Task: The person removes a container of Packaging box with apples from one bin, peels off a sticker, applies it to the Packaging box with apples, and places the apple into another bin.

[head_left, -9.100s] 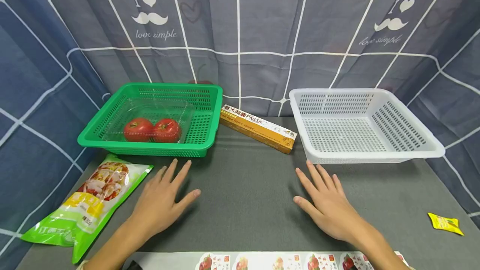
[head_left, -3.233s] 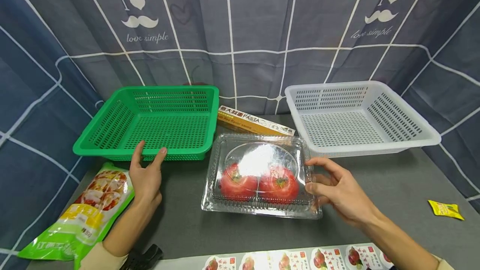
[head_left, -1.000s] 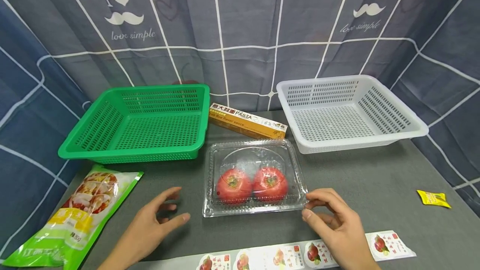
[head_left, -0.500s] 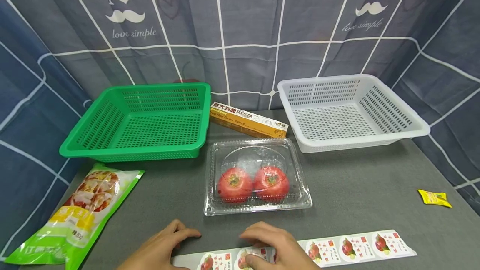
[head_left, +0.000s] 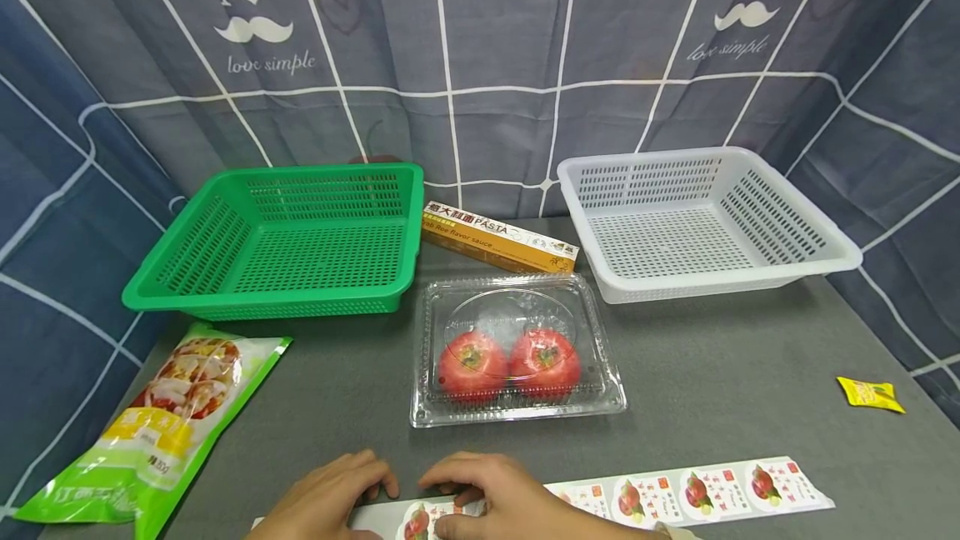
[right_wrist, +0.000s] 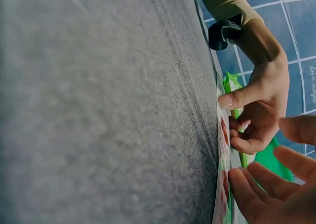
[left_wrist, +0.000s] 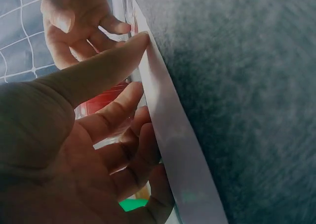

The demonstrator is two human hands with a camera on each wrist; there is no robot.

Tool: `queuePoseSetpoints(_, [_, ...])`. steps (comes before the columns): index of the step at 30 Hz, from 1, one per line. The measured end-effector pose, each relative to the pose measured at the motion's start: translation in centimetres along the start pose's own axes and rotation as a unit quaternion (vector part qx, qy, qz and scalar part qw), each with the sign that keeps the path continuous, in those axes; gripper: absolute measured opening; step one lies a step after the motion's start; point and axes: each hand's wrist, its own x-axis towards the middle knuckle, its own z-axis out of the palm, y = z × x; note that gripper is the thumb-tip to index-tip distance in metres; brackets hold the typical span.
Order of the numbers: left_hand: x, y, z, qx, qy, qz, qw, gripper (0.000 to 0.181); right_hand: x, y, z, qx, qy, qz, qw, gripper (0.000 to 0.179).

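Label strip (head_left: 660,498) | long axis left-right, right end farther | left hand (head_left: 333,494), right hand (head_left: 498,497): fingers (left_wrist: 113,111) grip unclear

Bright head view, dim wrist views; tabletop (right_wrist: 98,110) blurred

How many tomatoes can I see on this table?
2: the left tomato and the right tomato, side by side inside the clear box, as the head view shows. None seems hidden in it.
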Motion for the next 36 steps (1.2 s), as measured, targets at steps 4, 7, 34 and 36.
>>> queuePoseSetpoints(4, [-0.02,0.05,0.14,0.011,0.013,0.031,0.9994,0.033,0.43,0.18,0.0,-0.126,-0.03,-0.045,0.9905,0.033])
queuePoseSetpoints(7, [-0.01,0.04,0.13,0.02,0.023,0.058,0.9978,0.031,0.49,0.09,-0.01,-0.149,-0.033,-0.04,0.9875,0.033])
queuePoseSetpoints(34, [0.28,-0.44,-0.58,-0.242,0.003,0.096,0.9655,0.008,0.67,-0.2,0.86,-0.174,0.005,0.016,0.9846,0.028])
queuePoseSetpoints(36, [0.28,-0.43,-0.6,-0.257,-0.003,0.098,0.9615,0.008,0.64,-0.15,0.88,-0.176,0.006,0.012,0.9843,0.03])
